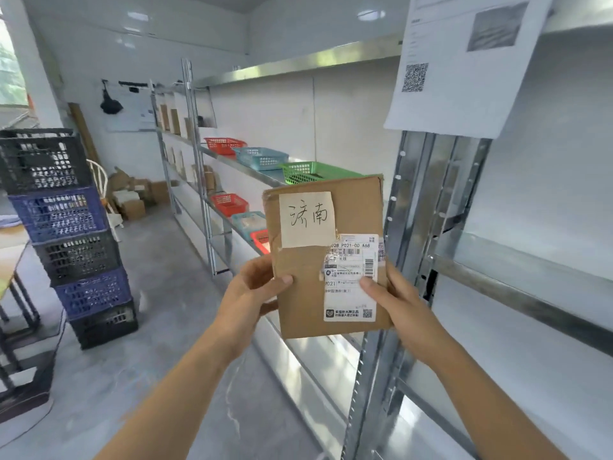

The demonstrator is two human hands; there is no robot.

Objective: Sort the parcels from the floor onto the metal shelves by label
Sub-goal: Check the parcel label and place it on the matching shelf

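Head view. Parcel (326,257), flat brown cardboard, held upright in front of metal shelves (418,234), clear of floor. Left hand (255,290) clamped on its left edge, thumb across front. Right hand (394,303) clamped on its right edge, thumb pressing printed shipping label (351,280). Handwritten paper note (306,219) stuck on upper front. Green basket (310,171) just behind parcel on shelf; blue basket (260,157) and red basket (224,146) farther along. Stack of crates (73,237) on floor at left. Printed sheet (464,61) hangs on near shelf post.
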